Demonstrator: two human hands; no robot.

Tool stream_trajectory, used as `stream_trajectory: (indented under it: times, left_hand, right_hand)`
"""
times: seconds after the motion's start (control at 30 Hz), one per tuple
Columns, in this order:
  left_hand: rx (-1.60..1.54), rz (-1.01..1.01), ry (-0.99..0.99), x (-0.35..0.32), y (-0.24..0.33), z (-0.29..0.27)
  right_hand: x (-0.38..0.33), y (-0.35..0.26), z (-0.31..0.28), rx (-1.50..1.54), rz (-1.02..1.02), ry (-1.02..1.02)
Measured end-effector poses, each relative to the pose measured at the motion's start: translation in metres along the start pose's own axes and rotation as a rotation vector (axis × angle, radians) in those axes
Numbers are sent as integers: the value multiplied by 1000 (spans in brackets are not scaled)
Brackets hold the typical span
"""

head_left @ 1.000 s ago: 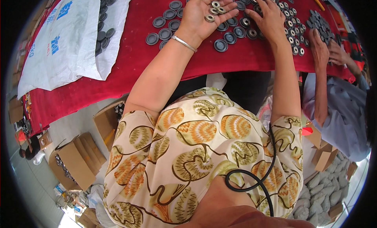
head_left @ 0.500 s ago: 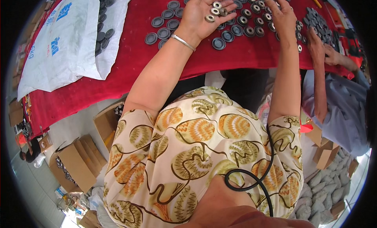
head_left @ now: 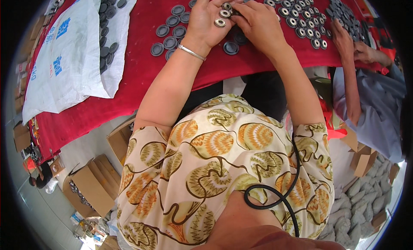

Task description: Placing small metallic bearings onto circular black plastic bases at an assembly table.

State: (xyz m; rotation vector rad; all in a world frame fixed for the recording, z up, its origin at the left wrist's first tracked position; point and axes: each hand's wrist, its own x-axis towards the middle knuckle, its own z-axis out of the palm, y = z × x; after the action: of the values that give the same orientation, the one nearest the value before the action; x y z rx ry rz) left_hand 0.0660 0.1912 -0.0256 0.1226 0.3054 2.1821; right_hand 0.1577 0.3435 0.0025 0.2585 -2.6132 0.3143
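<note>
My left hand (head_left: 202,24) is palm up above the red cloth, cradling several small metal ball bearings (head_left: 220,23) on its palm and fingers. A metal bracelet circles that wrist. My right hand (head_left: 265,28) reaches across to it, thumb and fingers pinched on a bearing (head_left: 234,12) at the left fingers; the bearing is partly hidden. Round dark grey caps (head_left: 162,30) lie left of my left hand, and another cap (head_left: 231,47) is just below the two hands. Right of my right hand, many bearings (head_left: 297,13) are spread out, some seated in caps.
A white woven sack (head_left: 56,73) with grey caps (head_left: 110,12) at its opening lies on the red cloth (head_left: 137,73) at left. At right, another person's hands (head_left: 344,41) work beside a pile of dark parts (head_left: 344,15). Cardboard boxes (head_left: 97,181) stand on the floor.
My right hand has moved left from the spread-out bearings to my left palm and closed its fingers there. The left hand still carries bearings and has shifted slightly left.
</note>
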Motion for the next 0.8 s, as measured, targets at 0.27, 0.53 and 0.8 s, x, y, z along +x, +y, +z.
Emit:
stream_trajectory:
  times: [0.27,0.53,0.8]
  left_hand:
    - [-77,188,120,-1,10,-1]
    - [-88,179,108,0,9,-2]
    - [-93,176,111,-2,6,2]
  right_hand:
    - [33,51,-42,75,273,-17]
    - [41,59,-9,-102,4,-207]
    - [41,60,-3,-95,2,-222]
